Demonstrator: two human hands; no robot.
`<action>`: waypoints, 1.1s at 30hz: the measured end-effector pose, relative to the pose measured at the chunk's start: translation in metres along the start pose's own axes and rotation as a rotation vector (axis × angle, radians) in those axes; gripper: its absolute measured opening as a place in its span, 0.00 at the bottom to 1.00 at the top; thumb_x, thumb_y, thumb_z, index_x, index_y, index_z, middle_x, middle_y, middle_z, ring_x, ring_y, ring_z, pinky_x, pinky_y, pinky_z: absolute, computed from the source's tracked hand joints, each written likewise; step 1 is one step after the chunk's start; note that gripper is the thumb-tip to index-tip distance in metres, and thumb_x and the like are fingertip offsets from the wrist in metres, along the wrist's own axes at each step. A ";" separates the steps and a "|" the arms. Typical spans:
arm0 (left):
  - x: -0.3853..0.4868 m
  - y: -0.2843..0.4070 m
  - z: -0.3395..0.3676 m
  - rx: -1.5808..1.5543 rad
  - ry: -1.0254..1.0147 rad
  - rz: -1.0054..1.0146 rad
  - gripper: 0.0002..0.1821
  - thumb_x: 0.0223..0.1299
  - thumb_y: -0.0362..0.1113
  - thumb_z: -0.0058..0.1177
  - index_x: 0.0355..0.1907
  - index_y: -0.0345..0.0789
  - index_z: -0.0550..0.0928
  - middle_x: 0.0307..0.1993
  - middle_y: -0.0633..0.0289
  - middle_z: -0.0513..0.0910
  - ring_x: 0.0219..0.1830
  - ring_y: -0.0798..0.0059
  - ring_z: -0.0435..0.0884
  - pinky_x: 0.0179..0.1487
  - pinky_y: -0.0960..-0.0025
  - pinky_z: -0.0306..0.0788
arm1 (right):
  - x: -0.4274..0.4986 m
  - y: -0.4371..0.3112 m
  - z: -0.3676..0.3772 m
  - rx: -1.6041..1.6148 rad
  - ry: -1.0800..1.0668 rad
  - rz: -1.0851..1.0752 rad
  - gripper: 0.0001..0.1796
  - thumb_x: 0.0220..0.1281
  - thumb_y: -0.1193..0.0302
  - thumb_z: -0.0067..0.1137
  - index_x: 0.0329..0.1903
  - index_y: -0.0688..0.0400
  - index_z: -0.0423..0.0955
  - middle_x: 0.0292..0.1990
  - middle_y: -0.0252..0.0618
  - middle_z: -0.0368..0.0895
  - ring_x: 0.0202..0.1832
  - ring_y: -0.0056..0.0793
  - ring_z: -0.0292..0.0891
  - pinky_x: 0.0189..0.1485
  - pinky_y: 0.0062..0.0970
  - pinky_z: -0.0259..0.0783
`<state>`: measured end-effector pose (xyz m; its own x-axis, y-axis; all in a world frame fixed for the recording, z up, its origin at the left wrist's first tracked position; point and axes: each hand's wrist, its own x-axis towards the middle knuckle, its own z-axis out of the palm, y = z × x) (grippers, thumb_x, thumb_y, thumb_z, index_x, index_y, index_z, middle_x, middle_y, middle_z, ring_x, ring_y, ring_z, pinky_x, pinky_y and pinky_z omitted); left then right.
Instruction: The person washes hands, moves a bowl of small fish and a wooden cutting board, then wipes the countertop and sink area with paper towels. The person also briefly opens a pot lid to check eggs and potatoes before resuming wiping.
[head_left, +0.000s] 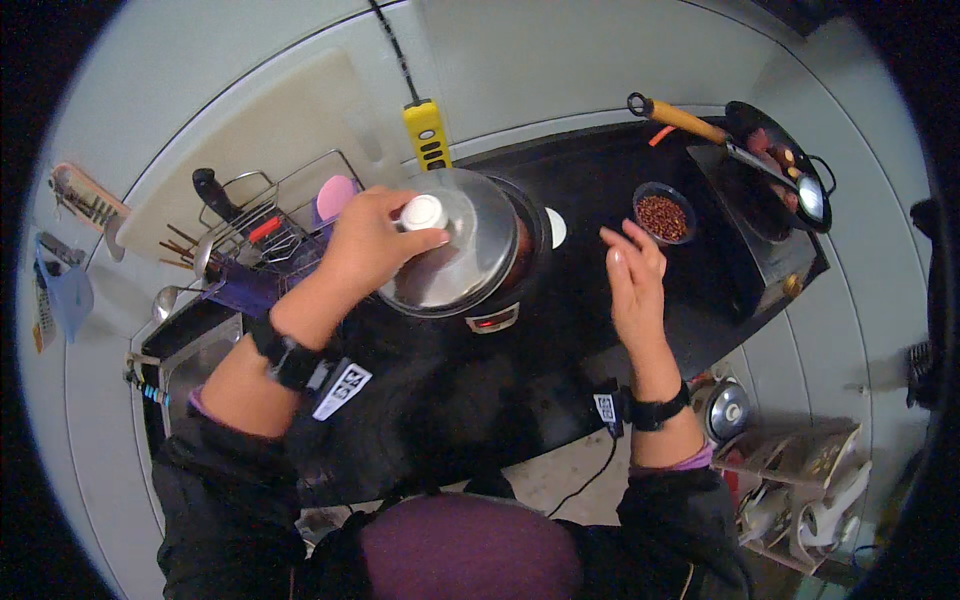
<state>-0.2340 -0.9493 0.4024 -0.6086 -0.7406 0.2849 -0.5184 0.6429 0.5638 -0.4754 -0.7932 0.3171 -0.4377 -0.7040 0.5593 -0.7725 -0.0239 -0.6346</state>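
Observation:
My left hand (371, 232) grips the white knob (424, 213) of a round metal-rimmed lid (476, 251). The lid sits off-centre over the left part of an electric cooker (534, 217); a dark crescent of the pot shows along its right side. On the cooker's front, a small panel (493, 319) glows red. My right hand (636, 281) hovers over the black counter, fingers apart, with nothing in it. Just beyond its fingertips stands a small clear bowl (664, 213) of reddish-brown grains or peppercorns. Whether the lid touches the cooker's rim I cannot tell.
A wire rack (270, 217) with a black-handled knife (214, 195) stands left. Behind the cooker hangs a yellow power strip (426, 135). On the right, a stove (757, 247) carries a wok (814, 214) with food and a wooden-handled ladle (686, 120). A sink (202, 360) lies left.

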 end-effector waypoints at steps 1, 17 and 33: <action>0.007 0.002 0.011 -0.021 -0.011 -0.015 0.20 0.37 0.42 0.65 0.33 0.32 0.81 0.28 0.51 0.76 0.32 0.61 0.76 0.37 0.67 0.68 | -0.012 0.003 -0.006 -0.028 -0.036 0.007 0.14 0.60 0.64 0.47 0.46 0.55 0.75 0.53 0.48 0.66 0.56 0.42 0.57 0.59 0.35 0.52; 0.024 -0.006 0.060 0.176 -0.069 0.011 0.25 0.39 0.46 0.64 0.42 0.36 0.78 0.36 0.56 0.79 0.40 0.61 0.76 0.43 0.63 0.67 | -0.104 0.046 -0.053 0.003 -0.011 0.323 0.14 0.62 0.63 0.45 0.43 0.56 0.76 0.50 0.43 0.69 0.53 0.38 0.60 0.57 0.33 0.54; -0.042 -0.031 0.003 0.188 0.141 0.249 0.37 0.42 0.20 0.41 0.62 0.40 0.60 0.55 0.51 0.67 0.58 0.55 0.63 0.61 0.59 0.54 | -0.093 -0.009 -0.024 0.249 -0.189 0.213 0.13 0.61 0.69 0.45 0.44 0.60 0.74 0.49 0.43 0.71 0.53 0.35 0.63 0.57 0.29 0.55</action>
<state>-0.1941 -0.9370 0.3705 -0.6482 -0.5678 0.5074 -0.4741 0.8223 0.3146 -0.4384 -0.7100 0.2838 -0.4659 -0.8299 0.3068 -0.5275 -0.0178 -0.8494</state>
